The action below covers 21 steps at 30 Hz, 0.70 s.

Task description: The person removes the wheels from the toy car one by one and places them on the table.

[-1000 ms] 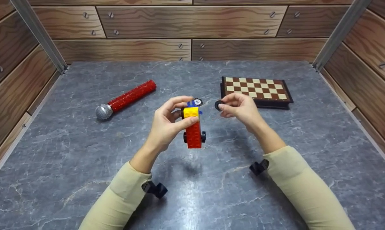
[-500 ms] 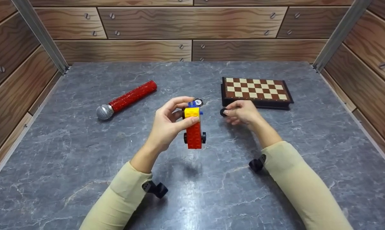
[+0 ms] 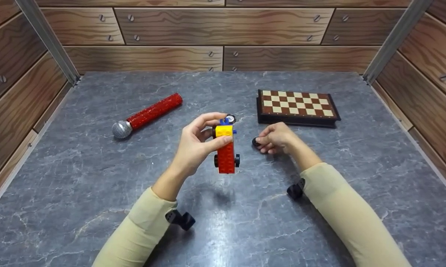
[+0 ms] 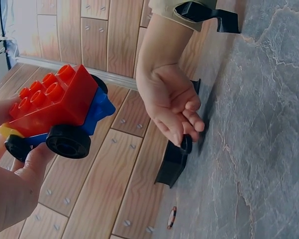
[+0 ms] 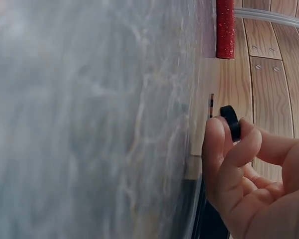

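Wheel [image 3: 256,141]: our right hand [image 3: 278,138] is pinching it just above the table [image 3: 97,178], right of the toy car [image 3: 226,151], which our left hand [image 3: 195,146] is gripping upright, long axis pointing away.

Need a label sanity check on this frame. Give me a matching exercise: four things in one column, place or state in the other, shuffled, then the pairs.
Things:
1. toy car
2. black wheel
3. microphone
4. chessboard

Places or states:
A. lying on the table's left side, nobody touching it
B. pinched in the right hand, low near the table
C. closed, lying far right behind the right hand
D. held up off the table by the left hand

Pairs: 1-D, 2-B, 3-A, 4-C
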Each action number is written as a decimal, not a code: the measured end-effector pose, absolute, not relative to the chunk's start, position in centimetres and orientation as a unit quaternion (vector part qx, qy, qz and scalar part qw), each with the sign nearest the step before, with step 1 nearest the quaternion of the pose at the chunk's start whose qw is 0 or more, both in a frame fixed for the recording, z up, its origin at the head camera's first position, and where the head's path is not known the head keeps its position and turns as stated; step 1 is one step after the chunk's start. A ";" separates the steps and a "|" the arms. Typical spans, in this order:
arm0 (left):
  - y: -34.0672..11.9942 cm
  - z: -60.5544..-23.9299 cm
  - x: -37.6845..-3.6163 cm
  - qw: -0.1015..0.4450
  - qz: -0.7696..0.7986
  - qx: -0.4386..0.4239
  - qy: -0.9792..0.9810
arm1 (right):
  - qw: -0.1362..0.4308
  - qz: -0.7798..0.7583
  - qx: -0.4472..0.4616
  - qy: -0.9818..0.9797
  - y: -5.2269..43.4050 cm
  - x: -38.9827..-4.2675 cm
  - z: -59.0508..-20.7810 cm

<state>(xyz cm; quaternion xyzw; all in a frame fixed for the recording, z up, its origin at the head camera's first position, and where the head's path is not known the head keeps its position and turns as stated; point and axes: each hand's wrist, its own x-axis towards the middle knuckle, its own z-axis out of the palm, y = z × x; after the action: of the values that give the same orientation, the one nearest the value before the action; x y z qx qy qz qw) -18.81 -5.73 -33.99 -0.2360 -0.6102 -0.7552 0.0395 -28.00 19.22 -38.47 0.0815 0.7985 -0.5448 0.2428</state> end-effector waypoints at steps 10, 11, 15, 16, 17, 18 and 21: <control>-5.6 -34.0 -18.8 0.041 -0.754 -0.233 -0.613 | 0.245 -0.490 0.085 0.832 19.0 -27.8 -38.5; -5.6 -34.0 -18.8 0.041 -0.754 -0.234 -0.612 | 0.244 -0.488 0.082 0.834 19.0 -27.7 -38.5; -5.7 -34.0 -18.8 0.041 -0.756 -0.235 -0.609 | 0.240 -0.483 0.071 0.839 19.3 -27.6 -38.2; -5.7 -34.0 -18.8 0.039 -0.757 -0.234 -0.609 | 0.239 -0.483 0.070 0.840 19.3 -27.5 -38.1; -5.8 -34.0 -18.8 0.037 -0.757 -0.232 -0.609 | 0.237 -0.485 0.069 0.839 19.4 -27.5 -37.9; -5.8 -34.0 -18.8 0.036 -0.758 -0.230 -0.610 | 0.235 -0.489 0.065 0.837 19.4 -27.4 -37.7; -5.8 -33.9 -18.8 0.031 -0.759 -0.227 -0.610 | 0.227 -0.509 0.051 0.829 19.8 -26.8 -37.0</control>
<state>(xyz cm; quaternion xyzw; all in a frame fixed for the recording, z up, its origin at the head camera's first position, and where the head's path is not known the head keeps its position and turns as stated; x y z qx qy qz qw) -18.78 -5.75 -33.93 -0.2268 -0.6096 -0.7590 0.0306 -26.82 19.76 -36.99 0.0515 0.8289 -0.5087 0.2268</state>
